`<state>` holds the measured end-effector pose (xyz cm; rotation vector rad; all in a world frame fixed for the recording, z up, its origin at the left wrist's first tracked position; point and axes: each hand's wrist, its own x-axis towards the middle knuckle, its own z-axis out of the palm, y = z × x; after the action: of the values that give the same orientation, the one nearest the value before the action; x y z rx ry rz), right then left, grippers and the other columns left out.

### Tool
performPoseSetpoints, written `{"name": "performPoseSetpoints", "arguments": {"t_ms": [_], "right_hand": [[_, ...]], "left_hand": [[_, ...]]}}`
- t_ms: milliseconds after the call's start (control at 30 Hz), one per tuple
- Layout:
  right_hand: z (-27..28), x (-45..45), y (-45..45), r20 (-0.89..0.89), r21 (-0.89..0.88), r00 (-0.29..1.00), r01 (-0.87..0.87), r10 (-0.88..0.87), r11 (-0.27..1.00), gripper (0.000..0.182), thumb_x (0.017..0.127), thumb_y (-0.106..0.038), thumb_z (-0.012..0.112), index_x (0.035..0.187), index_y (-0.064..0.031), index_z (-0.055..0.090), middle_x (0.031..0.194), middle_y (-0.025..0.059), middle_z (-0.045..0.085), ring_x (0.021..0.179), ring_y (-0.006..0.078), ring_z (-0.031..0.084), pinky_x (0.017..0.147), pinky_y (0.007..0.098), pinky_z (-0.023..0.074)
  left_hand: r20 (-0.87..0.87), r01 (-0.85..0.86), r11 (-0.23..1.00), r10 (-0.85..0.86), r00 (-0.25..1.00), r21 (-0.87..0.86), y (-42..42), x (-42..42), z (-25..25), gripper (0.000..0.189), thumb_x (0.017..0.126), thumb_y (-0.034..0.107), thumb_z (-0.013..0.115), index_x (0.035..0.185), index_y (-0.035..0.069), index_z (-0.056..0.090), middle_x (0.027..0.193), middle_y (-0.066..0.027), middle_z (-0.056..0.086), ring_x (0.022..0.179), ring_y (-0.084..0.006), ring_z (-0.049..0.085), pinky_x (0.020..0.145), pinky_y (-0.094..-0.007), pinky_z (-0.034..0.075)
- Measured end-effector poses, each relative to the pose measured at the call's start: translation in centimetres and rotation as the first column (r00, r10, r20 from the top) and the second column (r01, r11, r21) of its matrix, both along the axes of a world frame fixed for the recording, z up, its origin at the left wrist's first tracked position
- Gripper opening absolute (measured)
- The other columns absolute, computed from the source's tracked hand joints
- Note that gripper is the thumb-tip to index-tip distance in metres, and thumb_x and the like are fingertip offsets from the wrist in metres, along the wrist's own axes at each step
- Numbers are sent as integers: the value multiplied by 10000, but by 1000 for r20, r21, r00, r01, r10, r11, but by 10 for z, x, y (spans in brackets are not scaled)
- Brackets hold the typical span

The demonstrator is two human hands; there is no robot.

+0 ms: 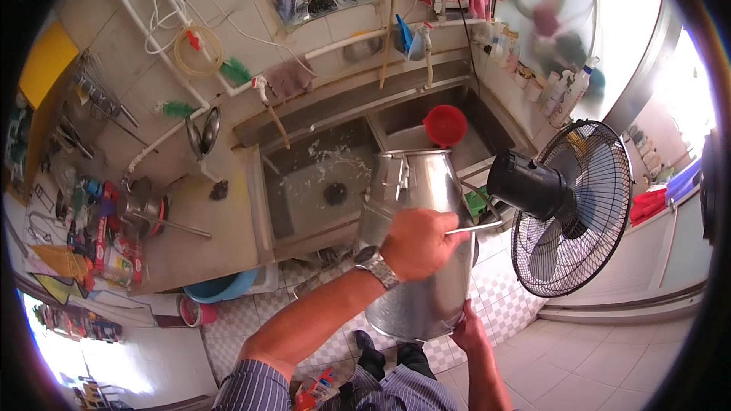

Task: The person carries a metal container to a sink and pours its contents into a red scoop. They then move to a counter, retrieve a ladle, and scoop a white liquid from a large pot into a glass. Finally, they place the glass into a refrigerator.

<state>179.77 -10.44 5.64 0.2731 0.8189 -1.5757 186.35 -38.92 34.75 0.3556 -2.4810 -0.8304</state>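
A large shiny metal can (425,302) is tilted over the front edge of a double steel sink, its mouth towards the basins. My left hand (421,240), with a metal watch on the wrist, is closed on the can's wire handle (474,229). Low on the can, my right hand (473,328) holds its bottom rim from the right. Water with some foam lies in the left basin (308,182), around a dark drain. A red plastic scoop (445,125) sits in the right basin. The inside of the can is hidden.
A black electric fan (571,211) stands close on the right of the can. Left of the sink is a counter (194,251) with a pot and packets. A blue basin (223,286) is under it. Bottles (571,91) line the right ledge; hoses hang from the taps.
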Motion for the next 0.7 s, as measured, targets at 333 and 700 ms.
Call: {"name": "performPoseSetpoints", "arguments": {"t_ms": [333, 700], "right_hand": [[47, -20, 7, -120, 195, 989, -64, 89, 979, 673, 1062, -508, 460, 1494, 4, 397, 1458, 206, 511, 1325, 367, 520, 1087, 553, 457], [148, -15, -34, -380, 145, 921, 149, -84, 978, 418, 1044, -259, 569, 1268, 91, 523, 1145, 170, 650, 971, 278, 689, 802, 418, 598]], "left_hand": [[122, -189, 972, 172, 977, 138, 3, 46, 7, 259, 857, 235, 730, 748, 27, 621, 655, -211, 574, 608, -405, 596, 552, -448, 441], [-8, -532, 815, 548, 836, 230, -58, 94, -9, 250, 797, 230, 733, 716, 16, 632, 610, -147, 593, 534, -242, 584, 554, -370, 449]]}}
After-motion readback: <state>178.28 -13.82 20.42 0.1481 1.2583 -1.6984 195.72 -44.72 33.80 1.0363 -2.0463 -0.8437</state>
